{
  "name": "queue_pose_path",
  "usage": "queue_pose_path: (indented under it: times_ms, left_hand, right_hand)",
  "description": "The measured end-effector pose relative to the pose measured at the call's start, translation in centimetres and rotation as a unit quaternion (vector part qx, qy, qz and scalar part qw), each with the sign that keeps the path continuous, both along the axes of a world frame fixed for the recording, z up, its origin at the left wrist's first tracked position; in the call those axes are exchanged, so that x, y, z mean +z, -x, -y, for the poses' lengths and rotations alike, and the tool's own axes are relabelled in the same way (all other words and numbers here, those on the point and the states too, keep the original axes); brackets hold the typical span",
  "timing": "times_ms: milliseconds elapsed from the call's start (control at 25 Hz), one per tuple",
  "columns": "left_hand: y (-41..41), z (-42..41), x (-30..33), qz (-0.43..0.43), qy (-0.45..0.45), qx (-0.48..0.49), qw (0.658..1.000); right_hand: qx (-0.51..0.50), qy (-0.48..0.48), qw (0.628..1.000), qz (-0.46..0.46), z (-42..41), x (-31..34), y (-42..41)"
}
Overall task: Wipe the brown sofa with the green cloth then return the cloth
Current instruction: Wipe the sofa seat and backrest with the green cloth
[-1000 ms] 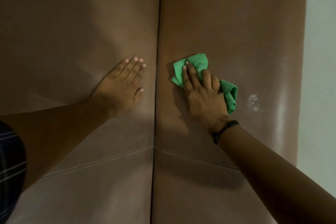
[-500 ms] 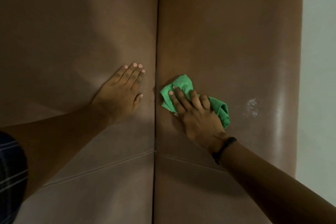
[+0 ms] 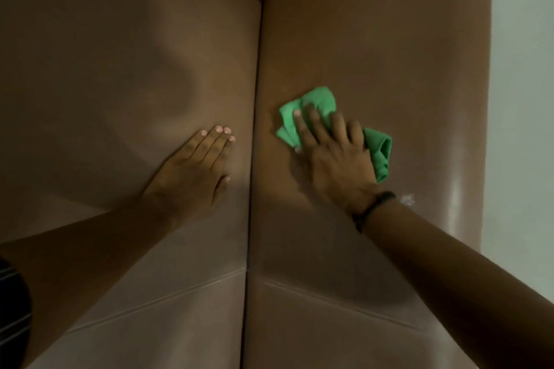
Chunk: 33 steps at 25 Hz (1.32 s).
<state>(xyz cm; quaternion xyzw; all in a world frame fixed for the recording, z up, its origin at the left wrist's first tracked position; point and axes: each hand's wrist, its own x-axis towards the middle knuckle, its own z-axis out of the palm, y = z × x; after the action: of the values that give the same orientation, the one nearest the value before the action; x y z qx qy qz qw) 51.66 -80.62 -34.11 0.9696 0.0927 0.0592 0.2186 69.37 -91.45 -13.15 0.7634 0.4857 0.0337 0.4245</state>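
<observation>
Swept back up the right cushion of the brown sofa (image 3: 374, 48), the green cloth (image 3: 311, 105) sits right of frame centre under the right hand (image 3: 335, 159), fingers flat pressing it, left hand (image 3: 195, 171) splayed, empty; wiping likely continues.

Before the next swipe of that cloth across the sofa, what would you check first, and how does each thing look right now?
1. Green cloth under the right hand: ok, fingers pressed flat on it.
2. Cloth touching the brown sofa: ok.
3. Left hand braced flat on the neighbouring cushion, away from the cloth: ok.
4. Whitish mark beside the right wrist: not ok, it remains on the leather.
5. Cloth spread out: not ok, bunched.
6. Cloth damp or dry: cannot tell.
</observation>
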Motion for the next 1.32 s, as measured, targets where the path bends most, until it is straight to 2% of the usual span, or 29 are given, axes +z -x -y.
queue_pose_path:
  times_ms: [80, 120, 200, 280, 360, 440, 520, 600, 720, 880, 960, 1040, 1200, 1280, 1320]
  left_hand:
    - [-0.1, 0.0, -0.1, 0.025, 0.002, 0.014, 1.0]
    - [-0.3, 0.0, -0.1, 0.027, 0.001, 0.016, 1.0]
    - [-0.3, 0.0, 0.0, 0.031, -0.006, 0.019, 0.999]
    - [0.0, 0.1, -0.2, 0.034, -0.017, 0.023, 0.999]
    - [-0.2, 0.0, -0.4, 0.043, -0.015, 0.018, 0.999]
    - [-0.6, 0.3, -1.3, 0.043, -0.016, 0.027, 0.999]
    - [-0.7, 0.4, -1.9, 0.04, -0.018, 0.021, 0.999]
    - [-0.8, 0.5, -1.8, 0.059, -0.008, 0.02, 0.998]
    - [-0.2, 0.2, -1.2, 0.064, 0.004, 0.027, 0.998]
    - [-0.4, 0.4, -1.2, 0.051, -0.008, 0.025, 0.998]
    - [-0.1, 0.5, -1.2, 0.043, -0.01, 0.016, 0.999]
    - [-0.3, 0.4, -0.8, 0.041, -0.005, 0.005, 0.999]
    - [-0.1, 0.2, -0.5, 0.046, 0.004, 0.01, 0.999]
    - [-0.1, 0.5, -0.6, 0.021, 0.0, 0.01, 1.0]
    - [0.0, 0.5, -0.8, 0.02, -0.002, 0.006, 1.0]
  right_hand:
    - [-0.071, 0.0, 0.997, 0.012, -3.1, -1.2, -0.6]
    - [-0.064, 0.027, 0.997, -0.021, -2.9, -1.9, 0.4]
    - [0.01, 0.105, 0.988, -0.115, 2.2, -1.7, 4.2]
    - [0.034, 0.089, 0.988, -0.121, 2.9, 1.0, 3.3]
    - [0.018, 0.001, 0.999, -0.028, -1.0, 1.7, -1.8]
    - [-0.029, -0.009, 0.999, 0.037, -5.8, 1.1, -4.8]
    - [-0.004, 0.04, 0.999, -0.001, -5.1, 0.7, -4.2]
    - [0.032, 0.07, 0.997, -0.019, -1.2, 3.2, -1.6]
    - [0.002, 0.0, 0.999, 0.032, 4.1, 6.0, 1.7]
    - [0.079, 0.059, 0.994, -0.043, 11.4, 8.1, 5.7]
    - [0.062, 0.003, 0.998, 0.021, 9.4, 9.9, 2.6]
    - [0.004, -0.035, 0.996, 0.079, 5.8, 9.8, 0.5]
    - [0.047, 0.032, 0.998, -0.004, 9.7, 9.4, 4.4]
    - [0.043, 0.014, 0.999, 0.03, 9.9, 11.1, 3.1]
    - [0.022, -0.025, 0.997, 0.066, 8.4, 10.9, 1.8]
